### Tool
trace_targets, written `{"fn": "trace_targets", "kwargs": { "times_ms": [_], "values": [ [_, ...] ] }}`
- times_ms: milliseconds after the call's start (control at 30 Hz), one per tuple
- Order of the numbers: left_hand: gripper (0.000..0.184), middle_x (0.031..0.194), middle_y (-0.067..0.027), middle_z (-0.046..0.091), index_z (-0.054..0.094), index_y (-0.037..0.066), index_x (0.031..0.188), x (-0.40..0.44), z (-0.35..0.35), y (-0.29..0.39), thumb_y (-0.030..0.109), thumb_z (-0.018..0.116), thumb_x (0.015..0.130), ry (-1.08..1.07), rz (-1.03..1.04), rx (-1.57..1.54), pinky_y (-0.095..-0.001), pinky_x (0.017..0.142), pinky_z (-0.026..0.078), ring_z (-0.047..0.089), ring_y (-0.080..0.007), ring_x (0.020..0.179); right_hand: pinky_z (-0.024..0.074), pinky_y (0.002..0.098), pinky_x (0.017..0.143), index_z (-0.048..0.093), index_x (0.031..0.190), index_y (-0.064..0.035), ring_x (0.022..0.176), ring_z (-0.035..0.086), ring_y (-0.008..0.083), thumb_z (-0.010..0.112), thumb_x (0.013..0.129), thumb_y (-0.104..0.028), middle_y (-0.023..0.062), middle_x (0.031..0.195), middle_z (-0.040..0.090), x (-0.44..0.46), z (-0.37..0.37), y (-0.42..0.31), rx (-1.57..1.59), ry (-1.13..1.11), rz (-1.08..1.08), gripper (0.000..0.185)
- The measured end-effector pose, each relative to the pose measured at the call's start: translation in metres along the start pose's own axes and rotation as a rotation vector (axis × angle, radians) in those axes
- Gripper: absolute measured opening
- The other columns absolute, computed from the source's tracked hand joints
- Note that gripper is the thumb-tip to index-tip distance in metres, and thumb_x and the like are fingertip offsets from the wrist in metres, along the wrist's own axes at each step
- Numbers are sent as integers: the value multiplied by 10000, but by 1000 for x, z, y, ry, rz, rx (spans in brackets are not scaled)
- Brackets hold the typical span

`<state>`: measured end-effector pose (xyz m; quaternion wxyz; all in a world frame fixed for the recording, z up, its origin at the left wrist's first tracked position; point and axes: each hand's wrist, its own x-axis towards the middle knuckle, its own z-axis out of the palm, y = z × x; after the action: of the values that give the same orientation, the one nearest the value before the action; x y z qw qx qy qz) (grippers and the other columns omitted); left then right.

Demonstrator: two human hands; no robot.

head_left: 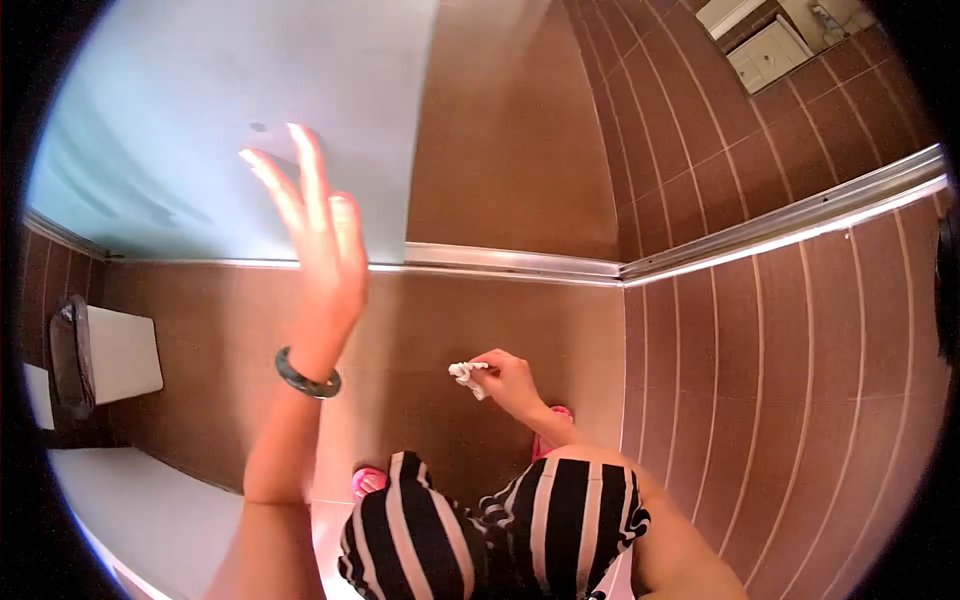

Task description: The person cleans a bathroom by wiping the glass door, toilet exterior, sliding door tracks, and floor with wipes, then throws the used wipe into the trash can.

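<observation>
My left hand (pixel 328 245) is raised, fingers extended and apart, with a dark bangle (pixel 305 378) on its wrist. Behind it is a frosted glass panel (pixel 340 70); I cannot tell whether the fingertips touch the glass. Lower and to the right, my right hand (pixel 510 383) pinches a crumpled white tissue (pixel 468 376) between thumb and fingers, out over the brown floor.
A metal track (pixel 510 262) crosses the floor, and a metal strip (pixel 790 222) runs along the tiled wall (pixel 760 340). At left stands a white bin (pixel 125 355) with a dark bag. Pink slippers (pixel 369 484) are on my feet. A mirror (pixel 768 55) hangs upper right.
</observation>
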<state>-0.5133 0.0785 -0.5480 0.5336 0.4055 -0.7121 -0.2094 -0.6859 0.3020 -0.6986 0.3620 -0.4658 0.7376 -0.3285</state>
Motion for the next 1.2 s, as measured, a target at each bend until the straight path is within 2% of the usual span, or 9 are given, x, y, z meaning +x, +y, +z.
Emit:
{"fn": "trace_targets", "kwargs": {
  "times_ms": [67,100,333,500,700,800,933,1067,1200],
  "values": [
    [552,1537,-279,-127,153,25,1503,0,13,4,216,303,1008,-23,30,118,-464,1150,17,-124,-397,1436,535,309,681,723,945,-36,744,683,191,663,833,-142,105,845,707,-2,0,-6,-58,-24,105,165],
    [610,1492,-358,-156,150,43,1505,2,19,5,220,374,967,-26,1,68,-563,1121,18,-121,-501,1402,525,379,667,729,921,-66,763,684,282,679,810,-223,145,841,698,-4,-1,-10,-21,-19,221,199],
    [610,1500,-316,-207,127,39,1508,-1,33,13,222,367,978,-13,9,6,-544,1126,9,-173,-456,1408,517,402,682,722,881,-62,764,672,317,677,791,-219,161,820,686,10,-30,-53,-116,122,84,187],
    [608,1503,-291,-233,98,40,1511,-2,40,8,201,349,981,-29,-22,96,-521,1138,10,-156,-429,1421,512,406,663,709,897,-53,754,672,329,639,813,-192,176,806,682,19,-24,-37,-38,-144,197,177],
    [598,1561,-223,100,139,-28,1489,-12,12,-2,210,367,990,-32,109,120,-462,1161,39,22,-345,1458,509,354,638,716,930,-68,718,682,229,659,828,-209,149,823,699,52,-42,34,91,68,157,183],
    [509,1526,-237,216,285,-35,1436,-24,-2,5,203,367,993,-100,174,-32,-456,1112,269,304,-329,1388,530,325,666,722,945,-39,734,679,176,672,817,-141,104,828,716,77,-82,88,145,276,317,171],
    [345,1289,-216,545,577,-25,1205,-53,-23,0,52,535,872,-745,316,82,-376,891,515,568,-314,1156,517,283,635,725,943,-68,696,652,164,682,807,-58,70,862,687,134,-93,75,-151,318,-156,143],
    [386,1271,-141,569,618,-3,1154,-54,13,24,32,609,769,-1034,409,185,-365,880,533,580,-282,1146,508,356,707,696,919,-98,794,612,240,673,698,-33,47,857,644,203,-26,63,-203,161,-707,231],
    [390,1291,-107,562,625,30,1171,-42,52,39,95,573,790,-1133,573,560,-367,1002,457,524,-246,1230,469,330,639,649,805,-109,760,581,200,652,693,-93,20,768,567,242,32,56,-327,147,-893,113]
  ]
}}
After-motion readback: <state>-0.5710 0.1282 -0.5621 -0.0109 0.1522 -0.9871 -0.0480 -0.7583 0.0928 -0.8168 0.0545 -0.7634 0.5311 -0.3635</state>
